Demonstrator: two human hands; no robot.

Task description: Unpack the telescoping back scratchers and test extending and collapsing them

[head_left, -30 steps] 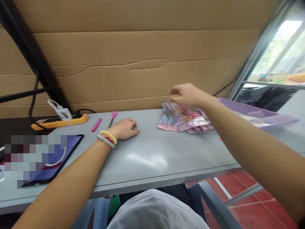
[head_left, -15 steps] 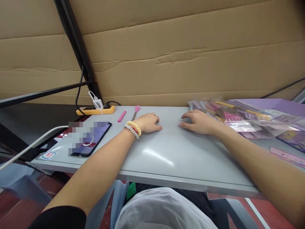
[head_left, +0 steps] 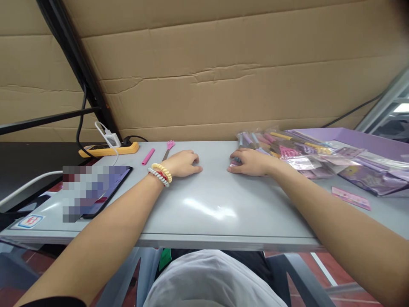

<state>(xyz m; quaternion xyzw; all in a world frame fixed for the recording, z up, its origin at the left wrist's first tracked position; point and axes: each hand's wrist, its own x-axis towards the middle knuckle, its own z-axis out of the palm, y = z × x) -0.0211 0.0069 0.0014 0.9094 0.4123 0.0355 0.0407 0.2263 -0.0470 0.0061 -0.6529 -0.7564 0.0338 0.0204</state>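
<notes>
My left hand (head_left: 184, 163), with cream, red and grey bands on its wrist, rests on the grey table, its thumb apart from loosely bent fingers and nothing visible in it. Beside it lie a pink plastic tube (head_left: 148, 156) and a small pink claw-shaped head on a metal shaft (head_left: 169, 147), whose lower end my hand hides. My right hand (head_left: 251, 162) has thumb and fingers apart at the edge of a pile of clear plastic packets (head_left: 306, 149) with colourful handles and pink claw heads inside. A bit of shiny packaging shows between its fingers; whether they touch it is unclear.
A phone (head_left: 111, 192), partly pixelated, lies on the left near a yellow power strip (head_left: 124, 149) with a white charger. At right are a purple box (head_left: 358, 140) and a pink card strip (head_left: 350, 198). Cardboard (head_left: 204, 98) walls the back; a black frame post (head_left: 86, 85) stands left.
The view has swung to the right, so everything sits further left in it and more of the purple box shows. Both hands keep nearly the same pose on the table.
</notes>
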